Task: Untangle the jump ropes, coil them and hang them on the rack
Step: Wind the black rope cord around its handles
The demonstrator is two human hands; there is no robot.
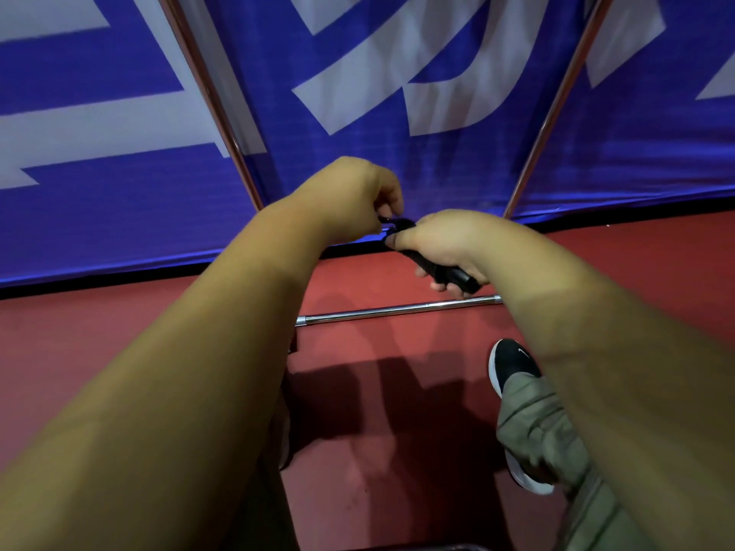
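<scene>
jump rope handle (pixel 457 274): black, cylindrical, matte with a faint sheen at the butt end. it is held in the air over the floor between both hands, tilted, butt toward the lower right

right hand (pixel 445 244): grip closed round the handle, fingers curled beneath it, thumb lying along the top near the front end

left hand (pixel 350 196): grip narrow, fingertips pinching a thin black cord (pixel 387 220) right at the handle's front end. the piece is small and dark, so detail cannot be told, nor how the cord runs from there. the hands sit just beside each other at that point

surface: floor (pixel 358 431) red, smooth, lightly scuffed, with dark arm shadows across it. chrome bar (pixel 397 309): thin, round, polished, lying level and low, below the right hand in view

room: blue banner (pixel 457 161), fine woven fabric with large white letter shapes and a black strip along its base. two slim copper-toned poles, left pole (pixel 210 93) and right pole (pixel 557 101), slant in front of it, spreading apart toward the top

also: black shoe (pixel 513 363) with white sole, and creased olive trouser leg (pixel 537 423)
</scene>
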